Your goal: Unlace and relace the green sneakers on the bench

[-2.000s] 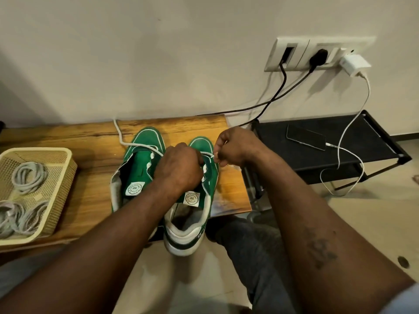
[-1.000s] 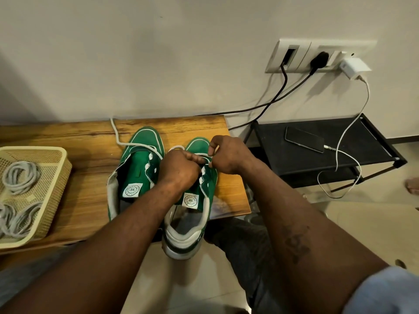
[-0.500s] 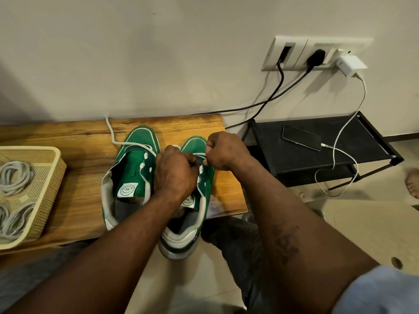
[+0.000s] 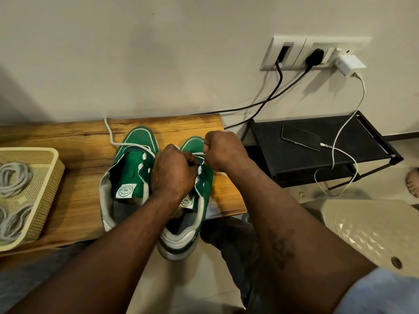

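Filling the whole background, a pale wall (image 4: 158, 53) stands behind a long wooden bench (image 4: 74, 159). Just beside the bench's end sits a black rack (image 4: 340, 152), and nearer the person a beige plastic stool (image 4: 367, 232) shows on that same side. At the other end of the bench rests a cream basket (image 4: 53, 171) holding coils of grey cord (image 4: 13, 175). The 2 green sneakers (image 4: 129, 168) stand side by side on the bench, toes toward the wall. The one nearer the rack has its heel hanging over the front edge. The one nearer the basket lies wholly on the wood with its tongue laid open. Both hands are over the sneaker nearer the rack. The left hand (image 4: 172, 171) is curled above its eyelets, fingers closed on the white lace (image 4: 199, 154). The right hand (image 4: 223, 150) is a fist just beside the toe, pinching the same lace, which runs between them. A dark phone (image 4: 301, 137) lies on the rack, wired to a white charger (image 4: 350, 65) in the wall's socket plate (image 4: 292, 53). A loose lace end (image 4: 110, 134) trails from the other sneaker toward the wall
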`<state>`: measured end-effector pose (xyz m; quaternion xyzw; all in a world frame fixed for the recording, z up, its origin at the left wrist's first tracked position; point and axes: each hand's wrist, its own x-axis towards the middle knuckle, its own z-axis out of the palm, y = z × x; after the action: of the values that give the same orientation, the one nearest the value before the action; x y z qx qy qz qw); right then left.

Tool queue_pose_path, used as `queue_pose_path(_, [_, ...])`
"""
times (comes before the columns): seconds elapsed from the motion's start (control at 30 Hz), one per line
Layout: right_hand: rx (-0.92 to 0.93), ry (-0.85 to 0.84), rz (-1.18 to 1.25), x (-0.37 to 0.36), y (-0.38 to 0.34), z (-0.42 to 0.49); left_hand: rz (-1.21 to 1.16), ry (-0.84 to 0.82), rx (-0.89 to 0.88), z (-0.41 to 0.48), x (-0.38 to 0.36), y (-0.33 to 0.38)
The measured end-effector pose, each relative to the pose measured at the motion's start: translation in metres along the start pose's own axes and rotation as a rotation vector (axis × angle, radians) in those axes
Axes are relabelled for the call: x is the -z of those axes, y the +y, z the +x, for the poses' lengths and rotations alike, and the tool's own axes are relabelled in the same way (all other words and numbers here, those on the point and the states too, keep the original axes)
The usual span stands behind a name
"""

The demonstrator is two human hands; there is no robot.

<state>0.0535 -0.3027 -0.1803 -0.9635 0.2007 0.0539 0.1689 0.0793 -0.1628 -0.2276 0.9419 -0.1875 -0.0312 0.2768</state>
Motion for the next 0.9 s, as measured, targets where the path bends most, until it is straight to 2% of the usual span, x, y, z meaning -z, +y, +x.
queue_pose_path(0.4, [0.042,-0.085,0.020,0.002,-0.002,-0.006,0.075,-0.009,-0.054,0.005,-0.003,-0.004])
queue_pose_path(0.7, [0.019,-0.051,-0.002,0.002,-0.001,-0.003,0.215,-0.055,-0.165,-0.002,0.007,0.002])
queue_pose_path(0.9, [0.026,-0.075,0.034,-0.001,0.000,-0.002,0.196,-0.082,-0.169,-0.002,0.009,0.002])
